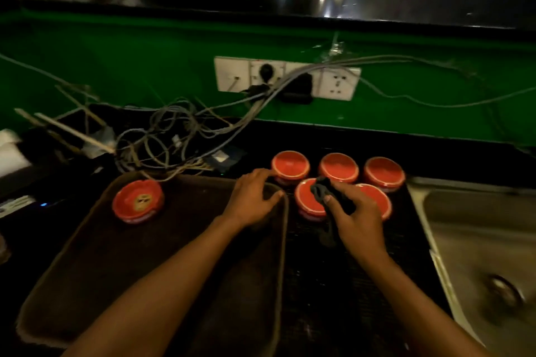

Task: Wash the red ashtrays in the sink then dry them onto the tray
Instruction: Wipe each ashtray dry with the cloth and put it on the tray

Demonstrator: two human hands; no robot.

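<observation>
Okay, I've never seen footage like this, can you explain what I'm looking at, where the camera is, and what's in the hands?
There is no machine here: a camera worn on a person's head looks down at their own two arms. The left hand rests on the far right corner of a brown tray, which holds one upright red ashtray. The right hand grips a dark cloth over five upside-down ashtrays on the dark counter. A metal sink lies to the right, tangled cables behind.
</observation>
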